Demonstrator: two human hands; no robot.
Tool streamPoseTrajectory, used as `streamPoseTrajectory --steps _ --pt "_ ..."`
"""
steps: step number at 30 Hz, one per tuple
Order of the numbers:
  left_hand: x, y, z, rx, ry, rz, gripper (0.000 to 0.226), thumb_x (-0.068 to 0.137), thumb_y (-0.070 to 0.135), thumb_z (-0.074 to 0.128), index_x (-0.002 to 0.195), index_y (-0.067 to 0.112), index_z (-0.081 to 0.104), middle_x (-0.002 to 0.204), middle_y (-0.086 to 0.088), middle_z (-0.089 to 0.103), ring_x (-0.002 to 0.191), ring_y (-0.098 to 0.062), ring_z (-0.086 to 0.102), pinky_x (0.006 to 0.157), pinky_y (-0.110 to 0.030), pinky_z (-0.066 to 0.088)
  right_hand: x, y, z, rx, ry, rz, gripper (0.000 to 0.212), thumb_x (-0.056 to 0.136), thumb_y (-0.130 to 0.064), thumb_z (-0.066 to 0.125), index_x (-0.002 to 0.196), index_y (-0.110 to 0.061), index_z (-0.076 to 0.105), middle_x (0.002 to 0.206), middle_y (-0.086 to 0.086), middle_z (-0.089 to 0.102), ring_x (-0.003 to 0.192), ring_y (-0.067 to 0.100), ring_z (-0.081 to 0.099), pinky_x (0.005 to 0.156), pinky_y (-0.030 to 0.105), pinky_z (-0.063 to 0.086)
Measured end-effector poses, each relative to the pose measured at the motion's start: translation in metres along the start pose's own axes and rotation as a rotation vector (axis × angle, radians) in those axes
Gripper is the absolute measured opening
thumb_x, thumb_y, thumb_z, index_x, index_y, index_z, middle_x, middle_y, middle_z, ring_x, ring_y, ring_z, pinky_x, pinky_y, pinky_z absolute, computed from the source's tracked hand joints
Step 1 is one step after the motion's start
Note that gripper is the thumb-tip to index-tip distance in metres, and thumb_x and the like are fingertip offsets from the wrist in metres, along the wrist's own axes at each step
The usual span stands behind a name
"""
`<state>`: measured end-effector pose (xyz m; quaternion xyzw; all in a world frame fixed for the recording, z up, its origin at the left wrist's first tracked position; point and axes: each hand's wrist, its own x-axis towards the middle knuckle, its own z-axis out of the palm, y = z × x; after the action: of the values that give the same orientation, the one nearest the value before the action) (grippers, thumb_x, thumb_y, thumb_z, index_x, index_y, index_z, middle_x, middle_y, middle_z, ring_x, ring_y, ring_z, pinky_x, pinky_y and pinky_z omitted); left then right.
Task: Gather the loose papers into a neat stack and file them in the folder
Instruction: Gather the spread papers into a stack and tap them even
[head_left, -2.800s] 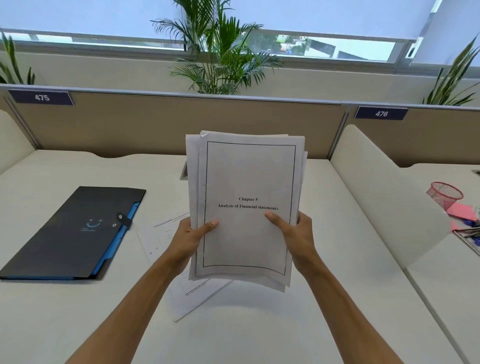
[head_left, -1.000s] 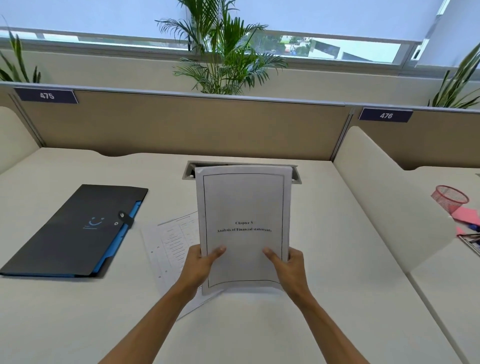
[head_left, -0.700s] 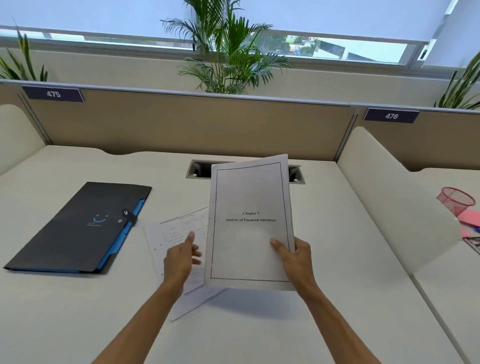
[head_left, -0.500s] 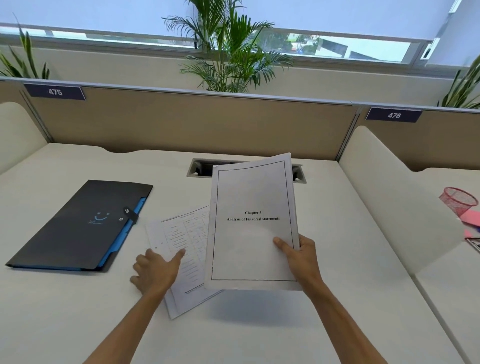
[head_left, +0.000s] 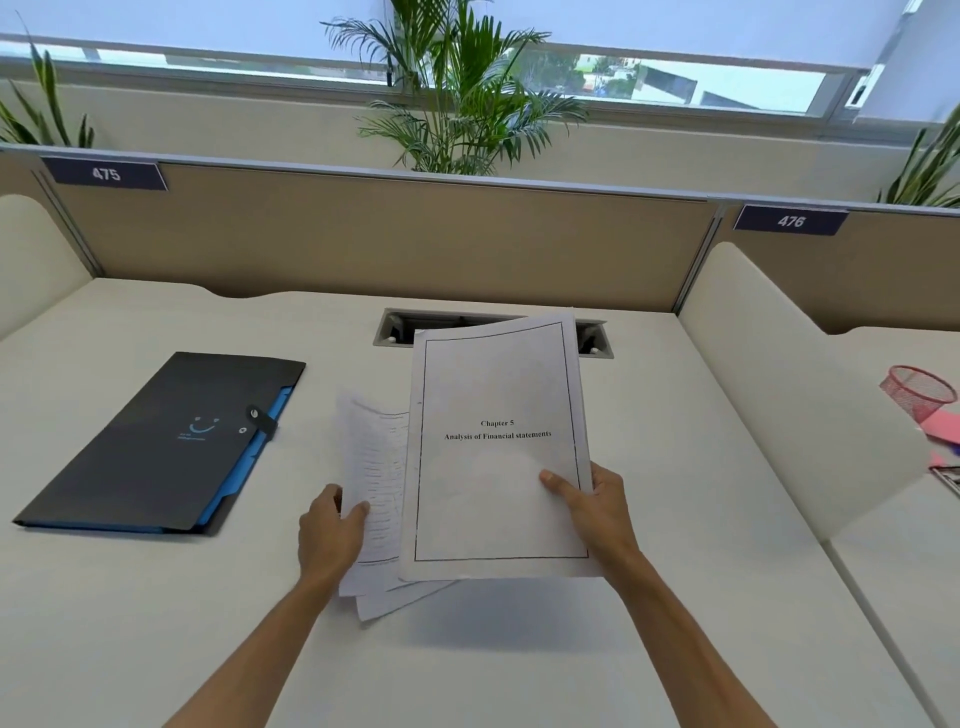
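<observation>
My right hand (head_left: 589, 512) grips a squared stack of white papers (head_left: 496, 405) by its lower right corner, held above the desk; the top sheet reads "Chapter 5 Analysis of Financial statements". My left hand (head_left: 332, 530) pinches the left edge of the loose printed sheets (head_left: 376, 467), lifting that edge off the white desk (head_left: 519, 660) beside the stack. Their right part is hidden behind the stack. The dark folder (head_left: 156, 441) with a blue inside and a snap strap lies shut on the desk at the left, apart from both hands.
A cable slot (head_left: 395, 327) is cut into the desk behind the stack. A tan partition (head_left: 363, 244) closes the back and a white divider (head_left: 795, 389) the right side. Beyond the divider stand a red mesh cup (head_left: 919, 389) and pink notes (head_left: 943, 428).
Both hands first held and squared the stack. My left hand then let go, dropped to the loose sheets on the desk and has taken hold of them, raising their left edge.
</observation>
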<state>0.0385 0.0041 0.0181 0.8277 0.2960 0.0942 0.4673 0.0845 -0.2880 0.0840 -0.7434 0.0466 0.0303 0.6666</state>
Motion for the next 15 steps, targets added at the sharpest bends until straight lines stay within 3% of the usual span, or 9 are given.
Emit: streamPoseTrajectory --steps 4,6,9,11,13,15 --pt "-0.006 0.014 0.006 -0.295 -0.101 -0.007 0.026 0.096 0.018 0.057 0.121 0.015 0.056 0.116 -0.005 0.063 0.090 -0.018 0.063 0.066 -0.022 0.051 0.000 -0.004 0.003 0.017 -0.029 0.018 0.008 0.086 -0.019 0.073 0.094 -0.020 0.074 0.091 -0.002 0.079 0.081 0.019 0.075 0.073 0.034 0.061" --pt "-0.009 0.022 0.008 -0.419 -0.149 -0.018 0.024 0.096 0.017 0.057 0.120 0.019 0.055 0.117 -0.001 0.063 0.090 -0.012 0.063 0.068 -0.023 0.053 0.001 -0.007 0.004 0.020 -0.034 0.028 0.008 0.087 -0.019 0.073 0.095 -0.020 0.074 0.092 -0.001 0.079 0.083 0.020 0.075 0.075 0.035 0.061" --pt "-0.013 0.037 0.006 -0.531 -0.212 -0.012 0.032 0.092 0.022 0.064 0.123 0.020 0.060 0.114 0.003 0.069 0.102 -0.024 0.067 0.079 -0.035 0.058 0.002 -0.011 0.005 0.049 -0.049 0.041 0.007 0.088 -0.019 0.071 0.094 -0.021 0.074 0.089 -0.004 0.079 0.083 0.019 0.076 0.070 0.029 0.060" --pt "-0.016 0.047 0.002 -0.571 -0.245 0.017 0.030 0.089 0.024 0.067 0.119 0.026 0.063 0.108 0.006 0.073 0.101 -0.024 0.069 0.081 -0.040 0.059 0.003 -0.014 0.005 0.062 -0.048 0.050 0.007 0.088 -0.019 0.071 0.093 -0.021 0.074 0.090 -0.003 0.079 0.084 0.020 0.076 0.070 0.029 0.060" --pt "-0.019 0.057 -0.002 -0.602 -0.274 0.055 0.023 0.089 0.025 0.067 0.110 0.033 0.065 0.099 0.009 0.076 0.092 -0.018 0.072 0.075 -0.036 0.061 0.006 -0.015 0.006 0.065 -0.029 0.055 0.008 0.088 -0.019 0.071 0.096 -0.021 0.073 0.099 0.001 0.078 0.086 0.020 0.075 0.075 0.032 0.060" --pt "-0.023 0.064 -0.007 -0.640 -0.304 0.094 0.022 0.090 0.022 0.065 0.110 0.032 0.065 0.097 0.009 0.076 0.089 -0.017 0.073 0.068 -0.028 0.061 0.007 -0.018 0.008 0.070 0.001 0.057 0.026 0.087 -0.020 0.072 0.112 -0.016 0.067 0.112 0.003 0.072 0.096 0.022 0.071 0.084 0.038 0.059"
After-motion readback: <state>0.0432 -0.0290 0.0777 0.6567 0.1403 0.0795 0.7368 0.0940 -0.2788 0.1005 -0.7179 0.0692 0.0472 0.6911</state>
